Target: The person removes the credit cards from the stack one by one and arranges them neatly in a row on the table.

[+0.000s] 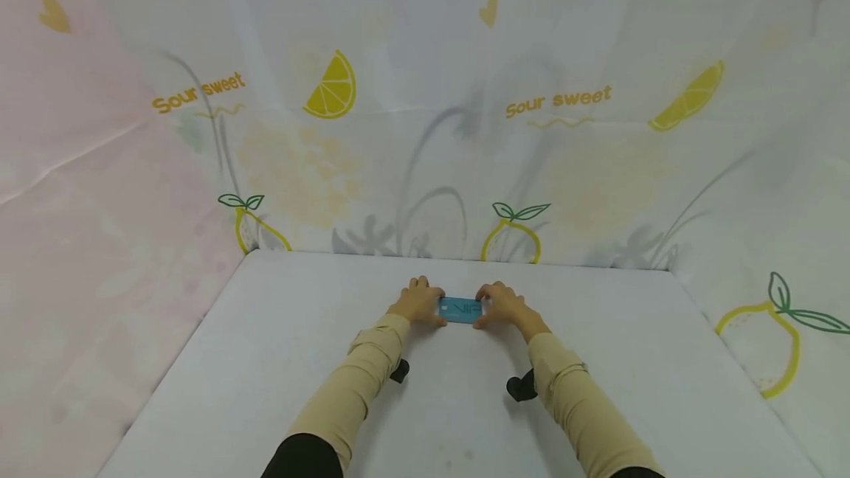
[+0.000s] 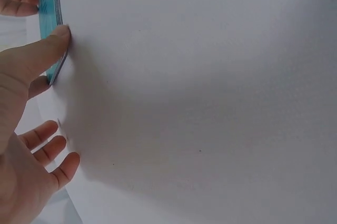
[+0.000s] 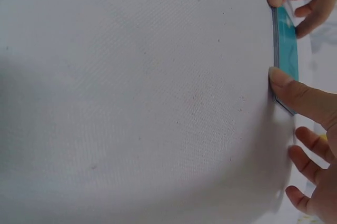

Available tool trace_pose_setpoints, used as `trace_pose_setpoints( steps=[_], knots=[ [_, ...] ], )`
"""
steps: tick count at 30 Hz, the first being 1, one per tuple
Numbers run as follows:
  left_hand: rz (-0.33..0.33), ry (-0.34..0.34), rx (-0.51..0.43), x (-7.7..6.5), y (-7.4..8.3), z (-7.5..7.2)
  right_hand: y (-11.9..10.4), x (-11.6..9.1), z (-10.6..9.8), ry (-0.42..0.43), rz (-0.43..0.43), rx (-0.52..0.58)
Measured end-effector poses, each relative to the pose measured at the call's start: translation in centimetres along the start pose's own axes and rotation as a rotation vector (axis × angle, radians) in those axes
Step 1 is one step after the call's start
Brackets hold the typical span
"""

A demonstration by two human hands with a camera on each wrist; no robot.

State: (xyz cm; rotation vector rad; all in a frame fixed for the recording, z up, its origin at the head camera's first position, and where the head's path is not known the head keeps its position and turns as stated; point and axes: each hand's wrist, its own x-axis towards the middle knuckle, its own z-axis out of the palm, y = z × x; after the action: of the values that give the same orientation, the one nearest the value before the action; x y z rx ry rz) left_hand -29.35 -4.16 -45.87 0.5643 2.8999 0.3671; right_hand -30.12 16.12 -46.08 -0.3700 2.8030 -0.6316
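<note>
A small stack of teal cards (image 1: 460, 310) lies on the white table, its top card printed with large "VIP" lettering. My left hand (image 1: 420, 302) pinches the stack's left end between thumb and index finger. At the right end, my right hand (image 1: 502, 305) pinches it the same way. In the left wrist view the layered edge of the cards (image 2: 50, 16) shows beside the left thumb (image 2: 55, 39); the other fingers spread away from it. The right wrist view shows the cards (image 3: 287, 50) between both thumbs, with the right thumb (image 3: 289, 87) at the near corner.
The white table (image 1: 305, 360) reaches back to a hanging cloth (image 1: 425, 153) printed with lemons and "Sour sweet". Pinkish cloth (image 1: 86, 257) borders the left side. Black straps (image 1: 522, 386) hang under the wrists of the beige sleeves (image 1: 564, 382).
</note>
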Motion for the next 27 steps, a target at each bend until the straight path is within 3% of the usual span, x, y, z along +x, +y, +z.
trace_pose_setpoints(
  steps=[10,17,27],
  knots=[
    [0.018,0.005,0.054,0.5,0.1,0.4,-0.1,0.1,0.0,-0.009,0.020,0.004],
    [0.069,0.038,0.085,0.3,0.2,0.2,-0.1,-0.1,0.0,-0.002,0.020,0.024],
    [0.119,0.103,0.094,0.9,-0.5,1.4,-0.2,-0.3,-0.1,0.014,0.000,0.060]
  ],
)
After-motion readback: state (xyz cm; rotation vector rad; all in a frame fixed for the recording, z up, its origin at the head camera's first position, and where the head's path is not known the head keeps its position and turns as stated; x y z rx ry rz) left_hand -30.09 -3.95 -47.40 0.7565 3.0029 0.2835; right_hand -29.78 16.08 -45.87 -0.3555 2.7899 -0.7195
